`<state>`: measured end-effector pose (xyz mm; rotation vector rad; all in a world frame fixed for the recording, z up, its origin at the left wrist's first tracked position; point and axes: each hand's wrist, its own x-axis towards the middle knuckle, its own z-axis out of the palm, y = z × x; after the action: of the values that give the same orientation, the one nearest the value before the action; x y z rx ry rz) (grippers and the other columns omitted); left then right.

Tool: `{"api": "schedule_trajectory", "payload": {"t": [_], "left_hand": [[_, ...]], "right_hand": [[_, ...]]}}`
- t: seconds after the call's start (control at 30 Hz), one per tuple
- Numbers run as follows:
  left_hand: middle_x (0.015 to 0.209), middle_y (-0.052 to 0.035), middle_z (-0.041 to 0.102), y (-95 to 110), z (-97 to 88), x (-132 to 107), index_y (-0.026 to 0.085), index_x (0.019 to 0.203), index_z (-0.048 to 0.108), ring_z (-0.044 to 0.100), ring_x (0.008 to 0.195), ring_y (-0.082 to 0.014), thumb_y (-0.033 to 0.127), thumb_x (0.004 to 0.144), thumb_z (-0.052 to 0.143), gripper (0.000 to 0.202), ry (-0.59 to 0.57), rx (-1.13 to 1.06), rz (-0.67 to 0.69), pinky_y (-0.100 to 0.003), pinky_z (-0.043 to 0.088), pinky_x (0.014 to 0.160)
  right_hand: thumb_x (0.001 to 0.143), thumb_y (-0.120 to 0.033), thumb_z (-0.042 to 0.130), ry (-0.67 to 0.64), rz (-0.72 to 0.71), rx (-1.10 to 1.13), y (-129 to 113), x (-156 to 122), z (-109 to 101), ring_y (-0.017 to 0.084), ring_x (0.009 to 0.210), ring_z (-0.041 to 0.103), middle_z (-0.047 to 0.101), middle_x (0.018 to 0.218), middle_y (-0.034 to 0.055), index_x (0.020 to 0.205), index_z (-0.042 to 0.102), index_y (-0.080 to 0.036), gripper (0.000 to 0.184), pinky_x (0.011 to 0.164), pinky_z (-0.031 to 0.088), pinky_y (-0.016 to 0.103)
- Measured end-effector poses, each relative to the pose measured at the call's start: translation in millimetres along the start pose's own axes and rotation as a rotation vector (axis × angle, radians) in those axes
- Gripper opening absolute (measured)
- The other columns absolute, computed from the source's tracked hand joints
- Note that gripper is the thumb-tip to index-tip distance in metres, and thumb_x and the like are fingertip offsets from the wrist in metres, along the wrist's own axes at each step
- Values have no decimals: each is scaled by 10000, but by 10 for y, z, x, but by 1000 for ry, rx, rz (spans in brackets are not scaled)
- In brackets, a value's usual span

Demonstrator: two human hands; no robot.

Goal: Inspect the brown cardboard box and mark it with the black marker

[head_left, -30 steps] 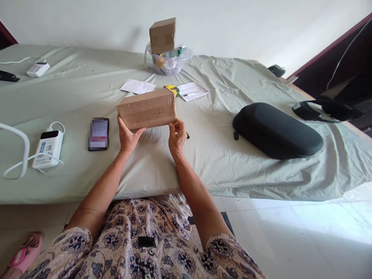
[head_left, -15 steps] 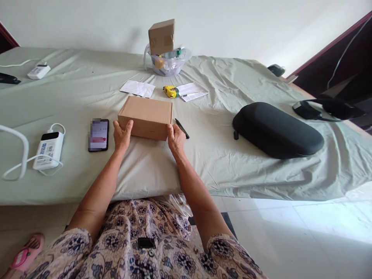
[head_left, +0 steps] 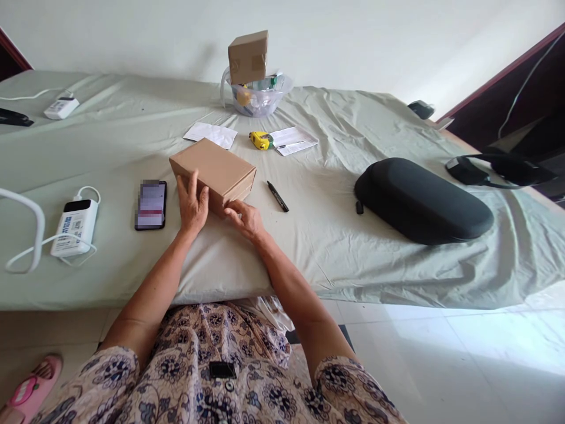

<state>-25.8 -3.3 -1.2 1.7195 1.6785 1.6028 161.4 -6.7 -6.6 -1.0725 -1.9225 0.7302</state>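
Note:
A closed brown cardboard box [head_left: 214, 165] rests on the cloth in front of me, turned at an angle with a short side towards the right. My left hand [head_left: 192, 206] lies against its long near side, fingers spread, with fingertips reaching the top edge. At the near right corner my right hand [head_left: 245, 219] has its fingers curled and pressed to the box's lower edge; its fingertips are partly hidden. A black marker pen [head_left: 278, 196] lies to the right of the box, and a phone [head_left: 150, 205] with a lit screen lies left of my left hand.
Behind the box are papers [head_left: 210, 135], a yellow tape measure [head_left: 261, 140] and a clear basin [head_left: 260, 101] with another carton [head_left: 248, 58] on it. A black case [head_left: 424, 200] and headset [head_left: 498, 169] lie right. A white power bank [head_left: 75, 227] with cable lies left.
The box has turned clockwise, its right end swinging towards me. My right hand has moved left and nearer, to the box's near corner. My left hand's fingers have spread along the near side.

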Motion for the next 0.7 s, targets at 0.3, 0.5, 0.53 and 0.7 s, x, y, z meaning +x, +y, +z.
{"api": "schedule_trajectory", "payload": {"t": [0.3,0.5,0.53,0.7], "left_hand": [[1664,-193,251,186,70,-140,220,1401,562,309,1557,-368,708,850,614,737,-173,67,201,-566,333,1251],[1666,-187,260,163,140,-208,234,1402,561,332,1552,-366,685,876,593,694,-206,59,276,-570,368,1232],[1662,-188,266,164,147,-214,232,1399,566,341,1549,-365,673,883,593,680,-209,60,281,-567,372,1232],[1633,-181,322,187,134,-189,231,1372,593,401,1514,-334,641,886,614,637,-207,50,265,-532,385,1235]], "right_hand": [[908,-718,519,458,-67,-121,-8,8,-81,236,993,644,696,1023,99,1040,658,-250,506,971,517,450],[809,-733,661,508,-115,-448,-102,8,-83,338,1376,498,606,1321,103,1114,697,-297,534,1217,289,582],[812,-722,668,499,-115,-464,-115,10,-66,339,1386,490,605,1326,96,1095,709,-301,508,1230,265,585],[828,-681,680,527,-83,-410,-71,30,-122,339,1377,489,595,1332,100,1035,747,-298,441,1223,262,586]]}}
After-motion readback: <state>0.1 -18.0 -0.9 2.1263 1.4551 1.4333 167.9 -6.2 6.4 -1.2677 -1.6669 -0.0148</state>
